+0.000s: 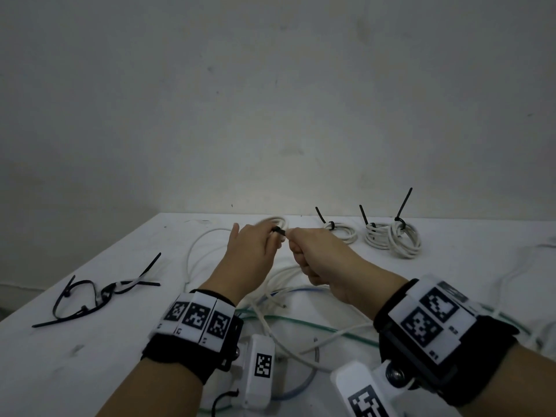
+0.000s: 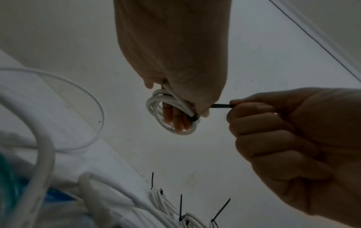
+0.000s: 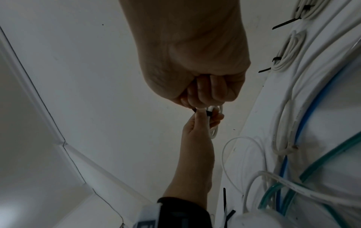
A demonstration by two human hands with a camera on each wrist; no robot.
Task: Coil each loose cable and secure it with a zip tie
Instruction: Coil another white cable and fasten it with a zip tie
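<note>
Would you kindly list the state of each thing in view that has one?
Small white cable coil: held up, black zip tie looped on.
Left hand: grips coil.
Right hand: pinches tie tail.
Three white coils: tied, on table.
Spare black zip ties: unused.
White, blue and green cables: loose.

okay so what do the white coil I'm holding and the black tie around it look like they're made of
White coil: likely a plastic-jacketed cable, smooth and matte; it bends into tight round loops without kinking. Black zip tie: probably nylon or a similar plastic, a thin flat strip with a dull finish, drawn straight between the left hand and right hand.
</note>
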